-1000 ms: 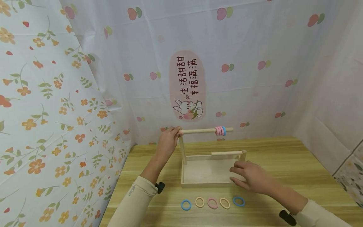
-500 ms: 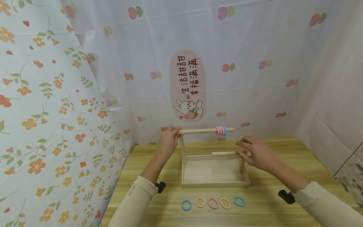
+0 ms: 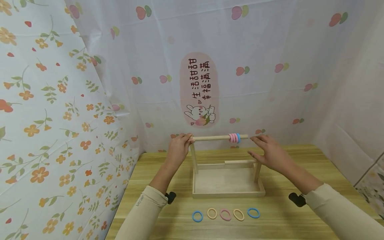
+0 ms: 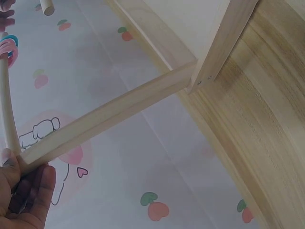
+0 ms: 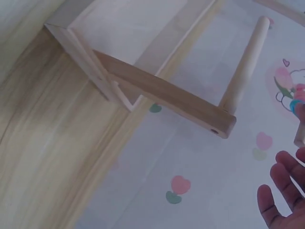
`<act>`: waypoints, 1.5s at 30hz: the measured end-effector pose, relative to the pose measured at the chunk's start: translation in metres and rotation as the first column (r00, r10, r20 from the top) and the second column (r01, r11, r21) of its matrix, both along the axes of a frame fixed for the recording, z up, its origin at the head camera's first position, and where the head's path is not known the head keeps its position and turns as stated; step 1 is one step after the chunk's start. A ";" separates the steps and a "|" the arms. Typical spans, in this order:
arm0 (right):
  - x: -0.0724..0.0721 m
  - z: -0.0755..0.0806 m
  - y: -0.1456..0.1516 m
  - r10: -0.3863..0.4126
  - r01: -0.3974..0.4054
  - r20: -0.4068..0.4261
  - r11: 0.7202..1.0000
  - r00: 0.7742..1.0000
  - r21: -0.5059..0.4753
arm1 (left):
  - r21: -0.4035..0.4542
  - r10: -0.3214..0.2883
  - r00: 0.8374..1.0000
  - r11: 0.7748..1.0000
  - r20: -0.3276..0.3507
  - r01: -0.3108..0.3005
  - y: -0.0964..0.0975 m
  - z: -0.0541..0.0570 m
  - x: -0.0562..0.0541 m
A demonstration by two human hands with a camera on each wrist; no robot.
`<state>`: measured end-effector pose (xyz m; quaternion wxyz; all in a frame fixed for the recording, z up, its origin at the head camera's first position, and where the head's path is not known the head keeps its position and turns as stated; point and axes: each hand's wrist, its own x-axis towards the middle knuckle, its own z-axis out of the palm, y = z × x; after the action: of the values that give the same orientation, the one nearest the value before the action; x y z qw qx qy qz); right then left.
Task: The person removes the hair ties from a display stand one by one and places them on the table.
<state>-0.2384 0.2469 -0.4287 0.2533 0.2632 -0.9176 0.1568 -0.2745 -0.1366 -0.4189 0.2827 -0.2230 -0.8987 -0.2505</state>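
Grip, head view: The left hand (image 3: 177, 148) pinches the top of the tall post (image 3: 194, 156), where the long rod (image 3: 210, 138) joins it. The right hand (image 3: 271, 155) holds nothing, its fingers extended just beside the rod's free end.
Threaded rings, head view: Pink rings (image 3: 232, 138) and one blue ring (image 3: 238, 138) sit bunched near that free end, blue outermost.
Tray, head view: The wooden tray (image 3: 228, 195) lies below. At its right, a short post (image 3: 257, 171) carries a short rod (image 3: 240, 162) pointing left.
Loose rings, head view: On the table (image 3: 180, 230), in front of the tray, from left: blue (image 3: 193, 217), yellow (image 3: 216, 214), pink (image 3: 227, 220), yellow (image 3: 241, 220), blue (image 3: 254, 217).
Backdrop, head view: A pale cloth (image 3: 162, 33) with printed fruit hangs behind.
Tall post, left wrist view: Thumb and fingers clasp its end; it runs diagonally to the tray's corner.
Right hand, right wrist view: Several fingers reach in at lower right. One digit overlaps the threaded blue ring; whether they touch is unclear.
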 end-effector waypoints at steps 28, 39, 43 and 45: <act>-0.027 0.005 -0.028 -0.032 0.033 -0.038 0.999 0.999 0.024 | -0.001 0.003 0.999 1.000 0.032 -0.003 0.001 -0.001 -0.001; -0.034 0.002 -0.035 0.002 0.000 -0.154 1.000 0.988 0.015 | 0.003 0.001 0.999 1.000 0.046 -0.002 0.000 0.001 -0.001; -0.034 0.003 -0.036 0.002 -0.003 -0.163 1.000 0.987 -0.001 | 0.005 0.000 0.999 1.000 0.045 0.000 -0.001 0.001 -0.001; -0.034 0.003 -0.036 0.006 -0.008 -0.170 1.000 0.985 -0.011 | 0.003 0.002 0.999 1.000 0.048 -0.002 -0.001 0.001 -0.001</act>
<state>-0.2729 0.2107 -0.4257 0.3314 0.2774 -0.8908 0.1400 -0.2752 -0.1373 -0.4184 0.2616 -0.2158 -0.9051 -0.2567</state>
